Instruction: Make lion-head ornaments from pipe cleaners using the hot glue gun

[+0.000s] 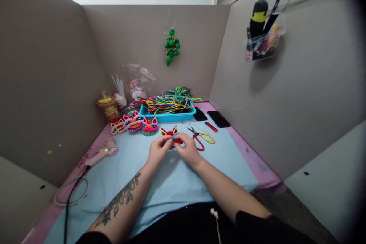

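My left hand and my right hand meet over the pale blue mat. Both pinch a small red pipe-cleaner figure with yellow-tipped ears and a bit of blue showing between the fingers. The fingers of both hands are curled closed on it. A tattoo runs along my left forearm. Red-and-yellow scissors lie just right of my right hand.
A blue tray heaped with coloured pipe cleaners stands behind. Three finished fuzzy heads sit left of it. A pink glue gun with cable lies at left. Two phones and a red tool lie at right. Grey partitions enclose the desk.
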{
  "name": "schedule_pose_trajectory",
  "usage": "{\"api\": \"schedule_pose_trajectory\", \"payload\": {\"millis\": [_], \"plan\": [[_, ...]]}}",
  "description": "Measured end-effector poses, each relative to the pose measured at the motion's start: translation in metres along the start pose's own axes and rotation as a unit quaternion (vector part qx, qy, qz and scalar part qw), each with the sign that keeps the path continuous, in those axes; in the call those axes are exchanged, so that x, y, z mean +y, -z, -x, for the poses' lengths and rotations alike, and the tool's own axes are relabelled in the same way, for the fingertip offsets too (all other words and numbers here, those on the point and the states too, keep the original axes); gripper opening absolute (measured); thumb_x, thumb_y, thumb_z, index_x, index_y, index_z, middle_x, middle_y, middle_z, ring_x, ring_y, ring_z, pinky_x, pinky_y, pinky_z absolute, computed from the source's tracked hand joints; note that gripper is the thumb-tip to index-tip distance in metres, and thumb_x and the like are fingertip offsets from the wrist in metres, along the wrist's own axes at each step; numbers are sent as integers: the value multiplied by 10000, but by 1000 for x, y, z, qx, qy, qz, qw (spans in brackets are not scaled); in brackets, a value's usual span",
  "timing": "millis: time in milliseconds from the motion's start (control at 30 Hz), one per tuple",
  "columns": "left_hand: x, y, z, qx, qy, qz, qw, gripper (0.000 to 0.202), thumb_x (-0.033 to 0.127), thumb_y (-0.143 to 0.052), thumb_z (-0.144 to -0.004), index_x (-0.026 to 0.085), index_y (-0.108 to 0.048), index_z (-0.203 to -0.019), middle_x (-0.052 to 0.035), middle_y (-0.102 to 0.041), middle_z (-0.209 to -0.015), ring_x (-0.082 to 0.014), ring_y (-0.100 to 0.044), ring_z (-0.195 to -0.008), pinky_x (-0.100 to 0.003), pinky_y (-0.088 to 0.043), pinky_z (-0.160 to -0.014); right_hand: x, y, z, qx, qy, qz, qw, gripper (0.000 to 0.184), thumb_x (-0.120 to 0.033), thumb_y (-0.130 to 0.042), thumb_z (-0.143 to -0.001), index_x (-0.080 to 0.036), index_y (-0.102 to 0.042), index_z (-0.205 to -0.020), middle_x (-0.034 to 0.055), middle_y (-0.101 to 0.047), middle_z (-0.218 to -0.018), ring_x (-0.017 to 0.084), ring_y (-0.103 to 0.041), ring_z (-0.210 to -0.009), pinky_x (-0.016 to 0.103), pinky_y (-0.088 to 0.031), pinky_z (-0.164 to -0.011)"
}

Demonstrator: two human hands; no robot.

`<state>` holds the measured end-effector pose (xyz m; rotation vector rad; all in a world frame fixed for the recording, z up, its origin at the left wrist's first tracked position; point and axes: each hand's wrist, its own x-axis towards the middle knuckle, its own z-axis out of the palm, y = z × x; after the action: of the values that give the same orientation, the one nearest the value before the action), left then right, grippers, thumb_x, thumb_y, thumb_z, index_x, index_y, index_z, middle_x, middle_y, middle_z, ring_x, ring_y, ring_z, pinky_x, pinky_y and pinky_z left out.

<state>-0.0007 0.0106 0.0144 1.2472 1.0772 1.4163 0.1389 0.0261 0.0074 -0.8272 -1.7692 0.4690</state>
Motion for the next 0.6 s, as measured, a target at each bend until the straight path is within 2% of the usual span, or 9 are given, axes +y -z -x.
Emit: {"api": "schedule_pose_trajectory", "payload": {"millis": [100,200,300,433,600], "plan": [[0,0,1,-13,4,5,1000,336,348,-720,-634,121,-668,-875,-64,-706,-790,-179,-651,-711,-319,-536,-699,-1,0,-1,2,-13,-7,1000,116,-138,-523,-734,-210,-590,-797,29,-600,-763,170,-534,-722,294,-427,-672],[1,0,1,-1,-4,-1,1000,314,343,-719,-631,122,-658,-846,-59,-699,-771,-172,-646,-690,-313,-536,-683,-2,1,-1,-4,-6,-18,1000,99,-145,-531,-735,-210,-591,-779,27,-588,-743,170,-530,-722,297,-427,-674],[4,0,1,14,-34,-34,999,274,330,-696,-653,131,-643,-833,-48,-682,-753,-160,-634,-685,-288,-531,-660,-4,2,-2,-17,-11,-43,999,101,-166,-547,-742,-210,-594,-820,33,-591,-784,165,-534,-731,291,-436,-664],[7,2,3,31,-91,-108,989,222,321,-647,-708,148,-623,-844,-41,-655,-792,-151,-618,-713,-263,-519,-649,-6,2,-1,-22,-53,-88,995,180,-225,-588,-746,-212,-591,-926,44,-597,-866,160,-552,-740,276,-456,-631],[4,2,7,-7,-121,-130,984,182,300,-574,-780,160,-570,-896,-32,-624,-823,-143,-615,-742,-273,-510,-705,-7,3,-1,-7,-36,-82,996,157,-238,-563,-790,-230,-638,-927,47,-627,-861,171,-570,-772,305,-471,-699]]}}
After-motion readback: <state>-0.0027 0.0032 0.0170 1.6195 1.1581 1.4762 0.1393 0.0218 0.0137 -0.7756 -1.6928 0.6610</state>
